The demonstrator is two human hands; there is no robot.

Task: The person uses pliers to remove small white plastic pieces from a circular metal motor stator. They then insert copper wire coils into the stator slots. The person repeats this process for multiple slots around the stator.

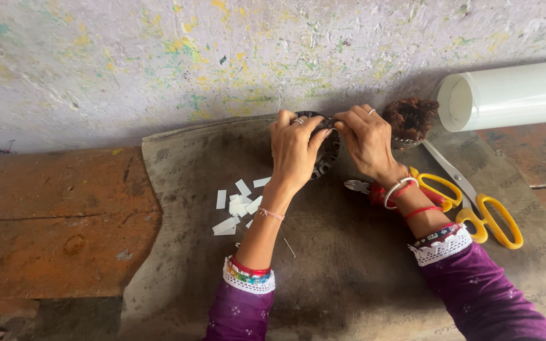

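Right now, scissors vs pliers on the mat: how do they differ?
The scissors have yellow loop handles; the pliers have red grips. The scissors lie in full view to the right of the right hand; the pliers are partly hidden under that wrist, only the metal nose and some red showing. The scissors look larger. Both lie untouched on the dark mat, while both hands hold a dark ring.

No packages, signs or screens are seen. The nearest things to labels are small white paper slips [238, 207], blank and roughly rectangular, which are scattered in a loose heap on the dark mat [323, 278], just left of the left forearm. No writing can be made out on them.
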